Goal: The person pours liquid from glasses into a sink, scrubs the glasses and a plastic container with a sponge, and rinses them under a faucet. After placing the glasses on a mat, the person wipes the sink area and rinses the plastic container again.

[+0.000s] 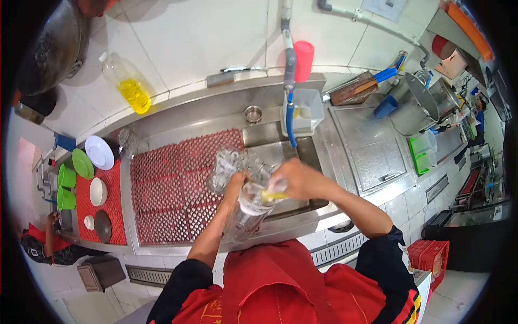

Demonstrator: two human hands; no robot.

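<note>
My left hand (237, 182) is closed on the side of a tall clear glass vessel (249, 213), tilted in front of my apron, with white suds around its mouth. At that mouth, my right hand (298, 181), slightly blurred, is closed on a yellow sponge (273, 195). Several clear glass mugs (222, 171) stand close together just beyond my left hand, at the mat's right edge beside the basin. The steel sink basin (270, 148) lies behind both hands, under a blue hose (291, 127).
A red perforated mat (178, 189) covers the left counter. Farther left are a white plate (100, 153), green cups (66, 175) and another person (46, 240). A clear plastic tub (307, 110) stands by the hose. To the right are a steel lid (372, 151) and a large pot (415, 105).
</note>
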